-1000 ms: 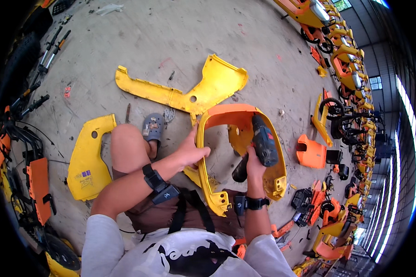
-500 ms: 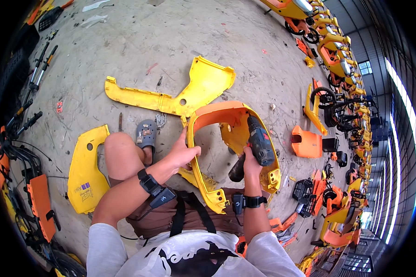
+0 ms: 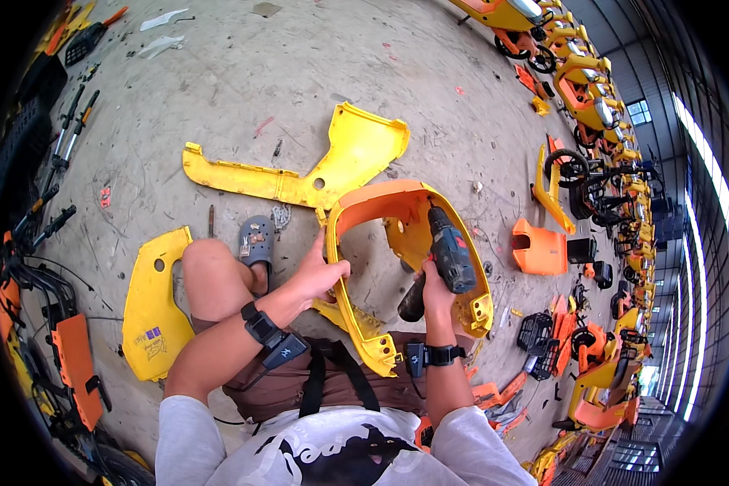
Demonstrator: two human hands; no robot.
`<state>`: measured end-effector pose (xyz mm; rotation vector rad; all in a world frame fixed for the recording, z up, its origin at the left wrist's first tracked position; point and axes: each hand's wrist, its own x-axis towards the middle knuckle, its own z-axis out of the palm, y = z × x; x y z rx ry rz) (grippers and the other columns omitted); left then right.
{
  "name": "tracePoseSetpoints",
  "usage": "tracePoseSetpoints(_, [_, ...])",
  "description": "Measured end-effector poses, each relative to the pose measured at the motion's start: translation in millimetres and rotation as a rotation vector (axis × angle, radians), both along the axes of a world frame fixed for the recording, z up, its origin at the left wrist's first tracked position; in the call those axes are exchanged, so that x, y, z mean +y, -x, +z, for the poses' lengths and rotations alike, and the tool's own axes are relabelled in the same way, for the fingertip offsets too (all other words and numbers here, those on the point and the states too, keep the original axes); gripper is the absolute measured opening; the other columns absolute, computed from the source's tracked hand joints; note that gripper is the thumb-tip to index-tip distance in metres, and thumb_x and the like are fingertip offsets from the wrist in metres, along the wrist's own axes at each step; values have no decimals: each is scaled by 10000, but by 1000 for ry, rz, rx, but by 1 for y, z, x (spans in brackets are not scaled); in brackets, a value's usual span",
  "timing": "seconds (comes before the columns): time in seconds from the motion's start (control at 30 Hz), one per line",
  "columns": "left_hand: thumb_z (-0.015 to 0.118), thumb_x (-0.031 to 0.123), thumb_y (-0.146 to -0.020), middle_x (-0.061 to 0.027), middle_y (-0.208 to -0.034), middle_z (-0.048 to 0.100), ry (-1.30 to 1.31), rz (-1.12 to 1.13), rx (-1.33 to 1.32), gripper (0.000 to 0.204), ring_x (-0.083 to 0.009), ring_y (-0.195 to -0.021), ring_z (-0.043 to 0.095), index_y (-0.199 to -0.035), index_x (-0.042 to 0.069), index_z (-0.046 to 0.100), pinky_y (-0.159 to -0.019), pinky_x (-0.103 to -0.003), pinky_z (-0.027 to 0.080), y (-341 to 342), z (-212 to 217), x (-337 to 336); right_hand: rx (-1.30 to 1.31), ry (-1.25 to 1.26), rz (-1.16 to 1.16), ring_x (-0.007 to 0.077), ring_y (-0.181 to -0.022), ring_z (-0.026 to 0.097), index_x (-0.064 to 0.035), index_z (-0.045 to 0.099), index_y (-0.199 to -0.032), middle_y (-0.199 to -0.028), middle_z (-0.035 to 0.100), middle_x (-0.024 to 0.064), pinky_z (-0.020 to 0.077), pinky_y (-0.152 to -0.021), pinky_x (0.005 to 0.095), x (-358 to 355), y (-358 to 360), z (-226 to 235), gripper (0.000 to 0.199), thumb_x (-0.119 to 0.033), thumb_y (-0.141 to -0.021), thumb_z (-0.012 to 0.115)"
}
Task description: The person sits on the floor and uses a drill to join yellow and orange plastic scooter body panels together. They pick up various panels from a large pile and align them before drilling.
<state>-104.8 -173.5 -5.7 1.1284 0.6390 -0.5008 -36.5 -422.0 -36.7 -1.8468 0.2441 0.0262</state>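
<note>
A yellow and orange U-shaped plastic scooter body panel [image 3: 385, 194] stands in front of my lap. My left hand [image 3: 322, 271] grips its left edge, thumb over the rim. In my right hand [image 3: 439, 292] is a dark cordless drill [image 3: 451, 249], held by its handle inside the panel's right arm. The drill's front points up and away from me, toward the panel's far right inner corner; whether the tip touches it I cannot tell. Just beyond, a long yellow panel [image 3: 320, 170] lies on the floor, its near end by the panel's left edge.
Another yellow panel [image 3: 150, 304] lies left of my knee. An orange cover [image 3: 539, 249] and a black basket [image 3: 535, 334] are on the floor to the right. Rows of yellow scooters [image 3: 587, 97] line the right side; dark frames and an orange plate [image 3: 78, 371] stand at the left.
The drill has shifted slightly to the left and tilted a little within the panel. My left hand keeps its hold, and the panel stays nearly in place.
</note>
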Motion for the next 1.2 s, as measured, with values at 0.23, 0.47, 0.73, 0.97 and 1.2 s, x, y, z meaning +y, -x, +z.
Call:
tracePoseSetpoints(0.23, [591, 31, -753, -149, -1106, 582, -36, -27, -15, 974, -306, -927, 626, -1526, 239, 37, -656, -505, 572, -1, 0, 0, -29, 43, 19, 137, -567, 579, -29, 607, -934, -701, 602, 37, 457, -559, 292, 5, -1, 6, 113, -82, -834, 606])
tracePoseSetpoints(0.47, [570, 19, -759, -149, -1196, 541, -1, -28, -12, 954, -322, -998, 606, -1522, 262, 52, -714, -537, 564, -1, 0, -1, 65, -52, -2, 141, -548, 568, -35, 588, -949, -704, 585, 44, 465, -544, 296, 9, -6, 14, 138, -78, -819, 601])
tracePoseSetpoints(0.73, [526, 2, -755, -150, -1321, 456, 21, -25, -39, 941, -339, -1073, 576, -1522, 269, 51, -753, -548, 555, -1, 0, 5, 177, -278, -46, 185, -526, 570, -58, 566, -874, -664, 551, 55, 495, -529, 325, 30, -16, 40, 90, -96, -802, 603])
tracePoseSetpoints(0.97, [513, 6, -750, -168, -1357, 428, -39, -55, -43, 955, -350, -1075, 576, -1524, 219, -5, -706, -524, 583, 2, 7, 8, 253, -316, -81, 218, -570, 587, -39, 561, -892, -680, 560, 78, 515, -563, 352, 39, -19, 39, 124, -123, -810, 595])
tracePoseSetpoints(1.2, [545, 64, -763, -161, -1360, 434, -75, -59, -60, 949, -340, -1003, 611, -1516, 257, 2, -620, -466, 600, 4, -4, 2, 272, -319, -82, 227, -582, 601, -29, 556, -881, -680, 562, 83, 520, -559, 361, 43, -21, 43, 135, -140, -813, 593])
